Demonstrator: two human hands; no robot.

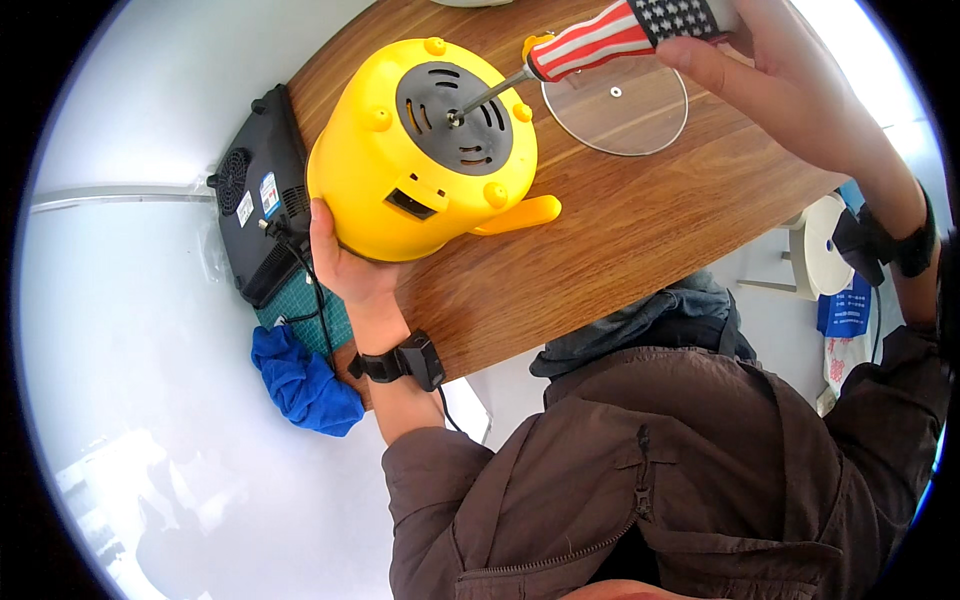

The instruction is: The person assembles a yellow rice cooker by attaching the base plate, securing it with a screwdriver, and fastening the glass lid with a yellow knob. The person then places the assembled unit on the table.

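A yellow round appliance (400, 170) lies tipped on the wooden table (600, 260), its grey vented base facing up. My left hand (345, 265) grips its lower side and steadies it. My right hand (770, 70) holds a screwdriver (600, 40) with a red-and-white striped, star-patterned handle. The metal shaft runs down-left, and its tip sits in the centre of the grey base (456, 116). A yellow handle sticks out from the appliance toward the right.
A clear glass lid (620, 110) lies flat on the table behind the appliance. A black flat appliance (260, 200) stands on edge at the table's left side, with a blue cloth (305, 385) below it. A white stool (825, 245) is at right.
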